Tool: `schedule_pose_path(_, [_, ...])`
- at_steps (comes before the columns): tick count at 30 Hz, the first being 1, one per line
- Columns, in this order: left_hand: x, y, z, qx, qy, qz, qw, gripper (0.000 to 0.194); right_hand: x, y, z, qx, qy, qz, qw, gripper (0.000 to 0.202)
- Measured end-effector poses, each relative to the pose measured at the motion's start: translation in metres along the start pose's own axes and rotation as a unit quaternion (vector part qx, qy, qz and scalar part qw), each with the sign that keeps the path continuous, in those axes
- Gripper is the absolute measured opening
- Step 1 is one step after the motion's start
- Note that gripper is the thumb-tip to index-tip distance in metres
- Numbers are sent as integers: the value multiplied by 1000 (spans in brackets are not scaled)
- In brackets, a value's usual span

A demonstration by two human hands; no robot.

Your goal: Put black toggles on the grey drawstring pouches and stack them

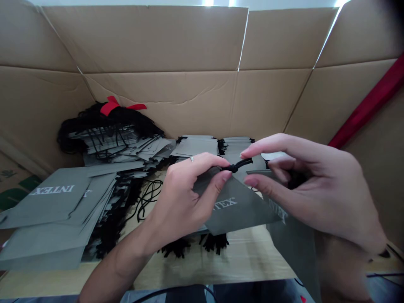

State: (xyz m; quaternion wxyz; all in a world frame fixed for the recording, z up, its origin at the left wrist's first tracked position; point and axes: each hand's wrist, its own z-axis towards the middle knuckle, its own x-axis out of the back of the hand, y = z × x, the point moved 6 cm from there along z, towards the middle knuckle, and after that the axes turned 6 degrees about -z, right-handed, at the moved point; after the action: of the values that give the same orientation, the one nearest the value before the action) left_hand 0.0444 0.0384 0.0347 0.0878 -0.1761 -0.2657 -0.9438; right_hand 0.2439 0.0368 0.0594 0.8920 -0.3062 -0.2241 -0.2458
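Note:
My left hand [192,191] pinches the corner of a grey pouch [240,210] with white lettering, where a black cord [241,164] is knotted. The short doubled end of the cord points right from the knot. Just beyond that end is my right hand [303,185], its thumb and index finger apart; its other fingers are curled and partly hidden. A second grey lettered pouch [293,240] hangs below my right hand, over the table's front edge. What supports this pouch is hidden.
Grey pouches [59,189] with black cords are heaped at the left. Behind them lies a bundle of black cords [113,120] with a red tie. More stacks [197,146] stand at the back. Cardboard walls [164,42] surround the wooden table [249,261]. Loose cord [148,195] lies left of centre.

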Motion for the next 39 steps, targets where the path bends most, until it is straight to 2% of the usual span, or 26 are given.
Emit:
schedule_pose_path(2, [1, -2, -1, 15, 18, -27, 999, 11, 0, -1, -1, 24, 1, -14, 1000, 22])
schedule_pose_path(5, [0, -5, -2, 51, 25, -89, 994, 10, 2, -3, -2, 53, 36, -34, 997, 9])
schedule_pose_path(8, [-3, -9, -2, 87, 27, -190, 977, 16, 0, -5, -1, 72, 40, -34, 996, 15])
schedule_pose_path(10, [-5, -9, -1, 91, 25, -245, 965, 21, 0, -6, -2, 78, 40, -32, 996, 16])
schedule_pose_path(12, [-5, -7, 0, 79, 32, -254, 964, 23, 2, -7, -3, 68, 62, -40, 995, 13])
schedule_pose_path(16, [-3, -6, 1, 69, 79, -230, 967, 24, 7, -16, -8, 72, 118, -85, 987, 12])
schedule_pose_path(20, [-2, -4, -1, 55, 98, -198, 974, 30, -3, -25, -9, 109, 72, -104, 986, 13])
schedule_pose_path(23, [1, -2, -4, 30, 101, -144, 984, 32, -6, -26, -8, 115, 72, -111, 985, 16])
schedule_pose_path(29, [6, 3, -3, -21, 71, -42, 996, 29, -8, -28, -10, 143, 96, -146, 974, 18])
schedule_pose_path(34, [11, 9, -1, -70, 45, 14, 996, 24, -12, -25, -10, 124, 60, -107, 985, 16])
schedule_pose_path(39, [13, 18, -3, -173, 29, 93, 980, 21, -12, -24, -10, 112, 43, -87, 989, 17])
